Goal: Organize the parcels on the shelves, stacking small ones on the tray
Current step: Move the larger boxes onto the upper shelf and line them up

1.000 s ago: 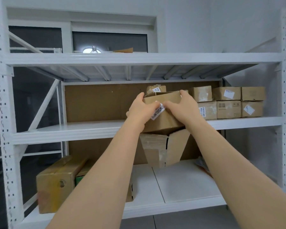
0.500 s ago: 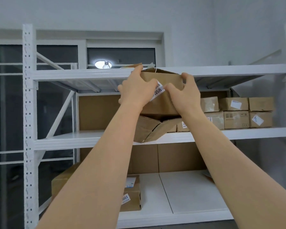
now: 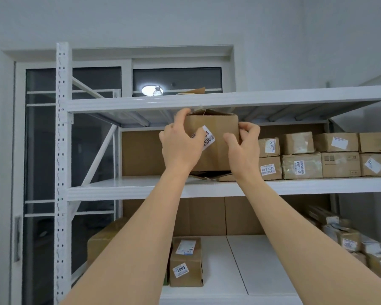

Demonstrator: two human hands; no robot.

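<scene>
Parcel (image 3: 213, 142) gripped by my left hand (image 3: 180, 146) and right hand (image 3: 243, 148).
I needed to seat it squarely on the middle shelf (image 3: 130, 188).

Both arms stretched up toward frame centre; left hand (image 3: 180, 148) and right hand (image 3: 243, 148) level, side by side, fingers (image 3: 250, 128) curled, gripping.
</scene>
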